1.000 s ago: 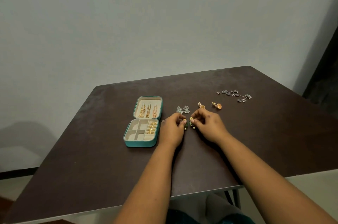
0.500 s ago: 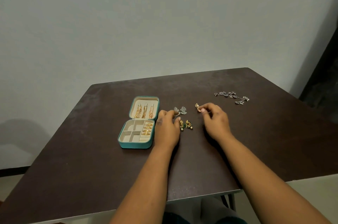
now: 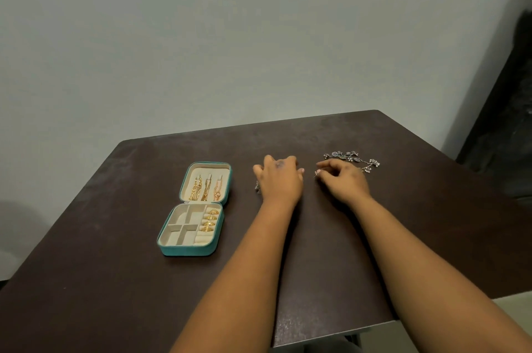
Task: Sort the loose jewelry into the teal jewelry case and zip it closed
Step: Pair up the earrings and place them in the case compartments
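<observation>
The teal jewelry case (image 3: 187,250) lies open at the table's left-centre. Gold chains hang in its lid (image 3: 206,183), and several gold rings sit in the right-hand slots of its tray (image 3: 210,220). My left hand (image 3: 280,180) rests palm down to the right of the case, fingers stretched forward and apart. A silver earring (image 3: 257,188) peeks out at its left edge; other small pieces are hidden beneath it. My right hand (image 3: 344,181) pinches a small thin earring (image 3: 315,174) between thumb and forefinger. A silver beaded strand (image 3: 352,157) lies just beyond that hand.
The dark brown table (image 3: 115,280) stands against a pale wall. Its front edge runs below my forearms and its right corner is near a dark doorway (image 3: 506,110). The other compartments of the case's tray hold nothing.
Both hands have moved away from the small green-and-gold earrings. The left hand has slid forward over the silver earrings. The right hand has reached right to the gold earrings and pinched one.
</observation>
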